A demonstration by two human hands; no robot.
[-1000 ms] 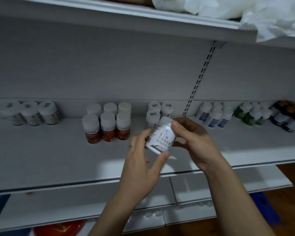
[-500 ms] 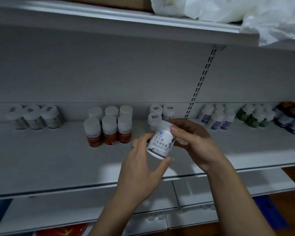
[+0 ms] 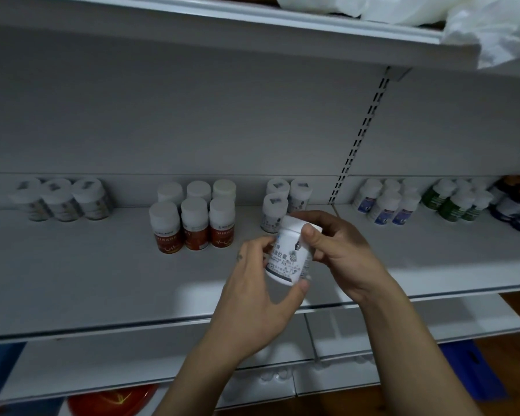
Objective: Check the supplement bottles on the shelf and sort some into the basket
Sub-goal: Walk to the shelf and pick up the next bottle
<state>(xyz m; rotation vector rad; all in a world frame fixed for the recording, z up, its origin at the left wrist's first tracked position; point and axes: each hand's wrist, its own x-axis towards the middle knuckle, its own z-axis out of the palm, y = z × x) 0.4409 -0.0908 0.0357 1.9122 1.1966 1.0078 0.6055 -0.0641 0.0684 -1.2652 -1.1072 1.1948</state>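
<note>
The white supplement bottle [image 3: 288, 255] is in the air between my two hands, in front of the middle shelf [image 3: 102, 280] and just above its front part. Its long axis is close to upright, with the white cap up and leaning a little to my right and the base down toward me. The printed label faces me.

My left grip [image 3: 261, 298] holds the lower part: the thumb is hooked under the base and the fingers curl against the left side. My right grip [image 3: 339, 250] holds the upper part, with the thumb pressed across the front just below the cap and the fingers wrapped behind.

Just behind the bottle three matching white bottles [image 3: 279, 202] stand on the shelf. To their left is a block of red-labelled bottles [image 3: 192, 226], and further left three pale ones [image 3: 63, 199]. To the right stand blue-labelled bottles [image 3: 388, 205], then green ones [image 3: 451, 202], then dark ones [image 3: 517, 205]. White plastic bags [image 3: 478, 19] lie on the top shelf. Something red [image 3: 114, 399] shows below, at lower left.
</note>
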